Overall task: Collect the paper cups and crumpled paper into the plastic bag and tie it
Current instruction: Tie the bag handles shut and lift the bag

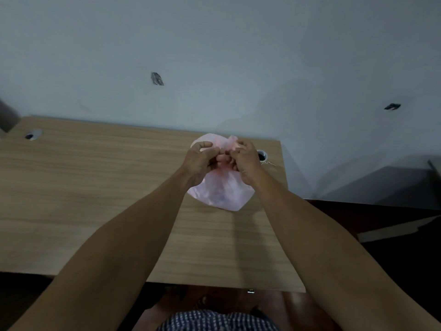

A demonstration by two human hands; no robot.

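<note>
I take the wooden desk (95, 187) as my landmark, and the pink plastic bag (222, 192) sits on its right half, closer to the far edge by the wall than to the near edge. Both hands are raised over the bag's top, close together, almost knuckle to knuckle. My left hand (200, 161) is curled with its fingers pinched on a gathered piece of the pink film, and my right hand (247, 161) is closed the same way on the neighbouring piece, so each grips one side of the bag's mouth. I judge they are held this way because the knot is being made: two bunched ends brought together above the load, with the bag's belly left resting on the desk so its weight does not pull against the fingers. A loop of pink film stands up just behind the hands, toward the wall, which looks like slack from the handles. No loose paper cups or crumpled paper lie anywhere on the desk, so I reckon the collecting is done; dim shapes show through the film, but I cannot tell what they are. A round cable hole (262, 155) sits in the desk just beyond my right hand, clear of the bag. Whether the knot is already cinched is hidden by the fingers.
</note>
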